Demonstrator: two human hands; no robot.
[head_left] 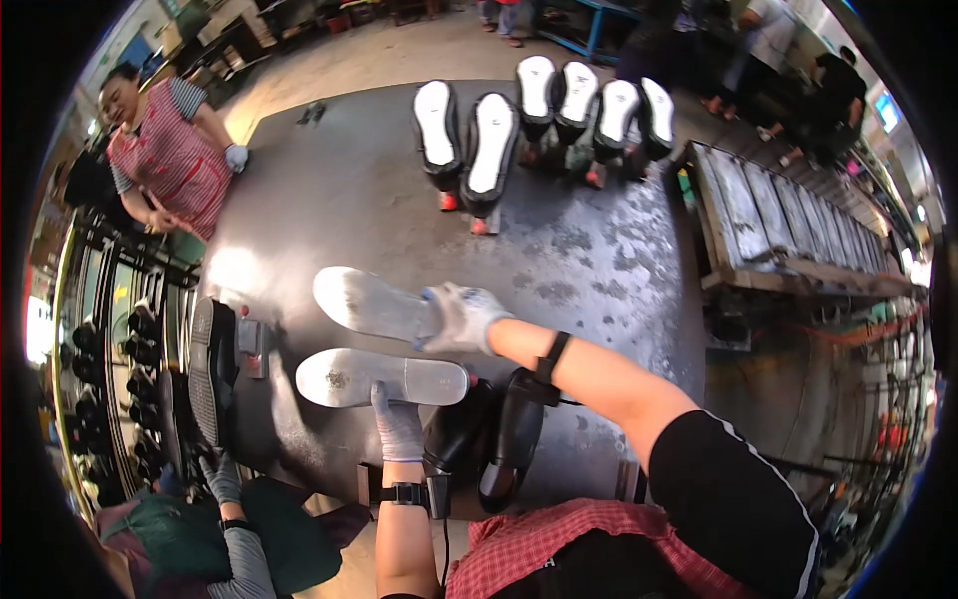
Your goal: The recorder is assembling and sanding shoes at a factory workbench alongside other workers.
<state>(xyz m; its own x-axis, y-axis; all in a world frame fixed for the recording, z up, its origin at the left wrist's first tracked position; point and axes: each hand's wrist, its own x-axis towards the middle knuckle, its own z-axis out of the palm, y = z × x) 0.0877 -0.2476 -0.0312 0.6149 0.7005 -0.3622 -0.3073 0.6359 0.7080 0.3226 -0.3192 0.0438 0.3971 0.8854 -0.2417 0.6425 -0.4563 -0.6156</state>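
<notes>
Two silver, foot-shaped shoe lasts lie side by side over the dark metal table (329, 160), smooth undersides up and toes to the left. My right hand (465, 317), in a white glove, is closed round the heel of the farther last (364, 301). The nearer last (339, 377) is gripped by my gloved left hand (398, 427), its thumb lying on the underside and the other fingers hidden beneath. Just right of my left hand, two black shoes (511, 434) rest at the table's near edge, partly covered by the nearer last.
Several black shoes on lasts (491, 145) stand sole-up at the back, white bottoms showing. At left, a co-worker's gloved hand (222, 477) is by a black-soled shoe (212, 364). Another person (180, 150) stands at the far left. A slatted rack (788, 215) is at right.
</notes>
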